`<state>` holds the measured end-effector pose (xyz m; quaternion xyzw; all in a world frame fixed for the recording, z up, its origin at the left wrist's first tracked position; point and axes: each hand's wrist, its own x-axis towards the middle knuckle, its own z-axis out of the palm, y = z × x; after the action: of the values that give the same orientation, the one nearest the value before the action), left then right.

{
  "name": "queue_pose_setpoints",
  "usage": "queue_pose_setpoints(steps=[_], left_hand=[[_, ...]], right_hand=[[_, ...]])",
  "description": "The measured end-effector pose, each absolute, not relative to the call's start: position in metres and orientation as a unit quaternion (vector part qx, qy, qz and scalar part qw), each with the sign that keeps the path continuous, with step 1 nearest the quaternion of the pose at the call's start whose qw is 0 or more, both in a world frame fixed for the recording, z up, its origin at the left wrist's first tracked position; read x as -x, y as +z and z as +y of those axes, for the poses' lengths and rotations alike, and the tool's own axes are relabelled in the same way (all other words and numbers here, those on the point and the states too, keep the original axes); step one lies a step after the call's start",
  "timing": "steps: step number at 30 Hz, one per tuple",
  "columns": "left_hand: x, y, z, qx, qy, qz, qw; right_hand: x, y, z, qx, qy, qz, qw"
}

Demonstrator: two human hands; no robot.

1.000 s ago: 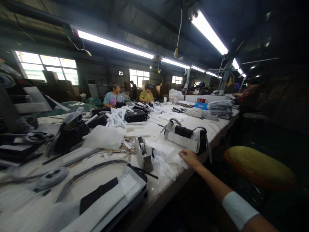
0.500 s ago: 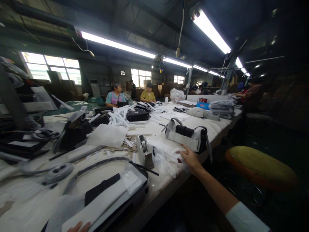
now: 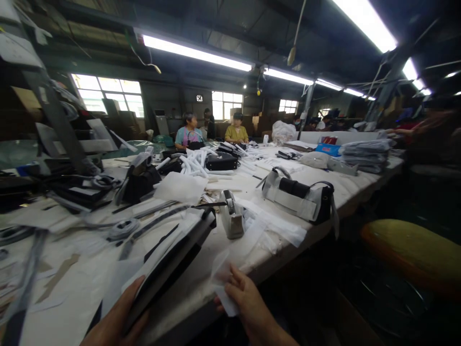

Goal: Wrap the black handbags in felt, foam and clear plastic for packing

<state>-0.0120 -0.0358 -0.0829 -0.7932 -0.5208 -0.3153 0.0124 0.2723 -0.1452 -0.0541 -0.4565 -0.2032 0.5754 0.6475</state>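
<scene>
The tape dispenser stands on the worktable. At its two o'clock lies the handbag; at eight, the wrapped bag in the left hand; at six, the paper sheet in the right hand; at four, off the table, the stool.

Left hand: bare, entering at the lower edge of the view, wrist out of sight. Palm turned inward, thumb stretched up and forward, fingers wrapped underneath in a closed grip.

Right hand: bare, low centre, back of the hand facing up. Fingers bent and pinched together with the thumb. Wrist and bare forearm run down and right to the lower edge.

The two hands are near each other, not touching.
</scene>
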Motion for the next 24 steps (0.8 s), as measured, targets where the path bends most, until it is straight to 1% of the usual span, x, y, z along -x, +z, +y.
queue_pose_setpoints(steps=[4, 7, 9, 11, 14, 18, 22, 24], left_hand=[[0.001, -0.055, -0.056, 0.767, -0.246, -0.591, 0.047], [-0.008, -0.039, -0.065, 0.742, -0.220, -0.631, 0.050], [-0.011, -0.033, -0.068, 0.739, -0.213, -0.638, 0.043], [-0.011, -0.030, -0.067, 0.740, -0.216, -0.635, 0.042], [-0.008, -0.034, -0.063, 0.748, -0.225, -0.621, 0.060], [-0.004, -0.043, -0.056, 0.770, -0.257, -0.578, 0.084], [-0.003, -0.049, -0.053, 0.777, -0.286, -0.553, 0.096], [-0.002, -0.050, -0.052, 0.778, -0.295, -0.547, 0.092]], right_hand=[[-0.221, -0.058, -0.123, 0.419, 0.638, -0.288, 0.578], [-0.196, -0.048, -0.108, 0.436, 0.649, -0.402, 0.477], [-0.191, -0.036, -0.102, 0.465, 0.587, -0.522, 0.408], [-0.195, -0.023, -0.102, 0.496, 0.487, -0.625, 0.356], [-0.210, -0.013, -0.111, 0.556, 0.391, -0.669, 0.302], [-0.236, -0.019, -0.129, 0.647, 0.304, -0.641, 0.278], [-0.262, -0.044, -0.131, 0.704, 0.187, -0.590, 0.348], [-0.269, -0.059, -0.122, 0.711, 0.154, -0.584, 0.361]])
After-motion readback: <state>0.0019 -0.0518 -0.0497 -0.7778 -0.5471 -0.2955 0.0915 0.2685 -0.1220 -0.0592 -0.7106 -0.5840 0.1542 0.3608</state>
